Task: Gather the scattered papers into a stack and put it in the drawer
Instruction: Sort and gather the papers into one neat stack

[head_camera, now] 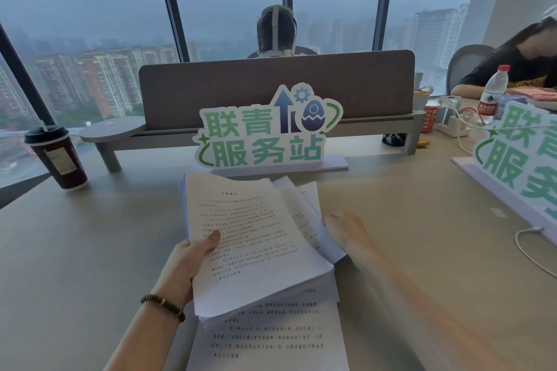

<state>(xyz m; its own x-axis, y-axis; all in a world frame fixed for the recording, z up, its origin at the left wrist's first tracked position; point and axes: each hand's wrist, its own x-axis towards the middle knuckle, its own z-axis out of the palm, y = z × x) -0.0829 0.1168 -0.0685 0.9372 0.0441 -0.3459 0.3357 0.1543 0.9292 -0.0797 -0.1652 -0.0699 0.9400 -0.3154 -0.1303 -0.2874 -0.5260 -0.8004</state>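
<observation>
Left hand (188,259) gripping the left edge of a thick stack of printed papers (256,238), thumb on top of the uppermost sheet, fingers hidden beneath; beaded bracelet (162,306) around that wrist. Right hand (346,229) blurred, resting against the stack's right side where several sheets fan out unevenly — cannot tell whether its fingers curl around them or merely press. Stack lifted and tilted above the tabletop (90,265), over one more printed sheet (268,340) lying flat at the near edge. Just beyond the stack, a standing sign (265,129) with green lettering; behind it, a grey divider panel (277,90). Far left, a dark coffee cup (57,156) with a black lid. To the right, a second sign (521,159), a water bottle (492,93) and white cables (530,253). Two seated people — one beyond the divider, one at far right. Large windows with a hazy city view.
</observation>
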